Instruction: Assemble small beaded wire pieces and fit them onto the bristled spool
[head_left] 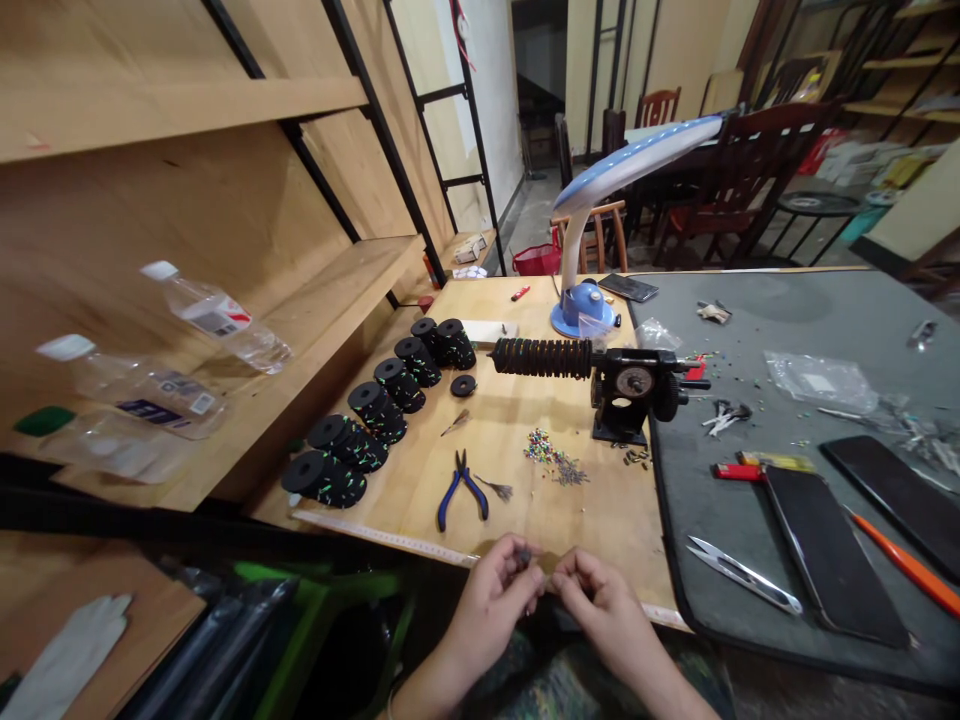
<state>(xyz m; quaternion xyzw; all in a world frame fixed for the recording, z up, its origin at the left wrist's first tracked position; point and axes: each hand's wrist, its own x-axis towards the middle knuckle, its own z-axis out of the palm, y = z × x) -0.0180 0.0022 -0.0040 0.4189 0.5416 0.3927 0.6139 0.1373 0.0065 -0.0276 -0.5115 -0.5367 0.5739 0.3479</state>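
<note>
My left hand (495,595) is closed at the table's front edge, with a small dark piece (523,557) showing between its fingers, too small to name. Beside it my right hand (604,600) pinches with thumb and forefinger, its tips close to the left ones. What lies between the fingertips is hidden. Just beyond the hands are blue-handled pliers (461,492), jaws pointing away, and a small bundle of thin dark strands (499,488). A pile of colourful beads (541,447) sits by a heap of small metal pieces (570,472).
A black hand-cranked device (634,390) with a ringed shaft (541,358) stands behind the beads. Black foam spools (379,412) line the left. A blue lamp (585,305) rises behind. Thread snips (742,575) and phones (832,555) lie on the grey mat (712,480).
</note>
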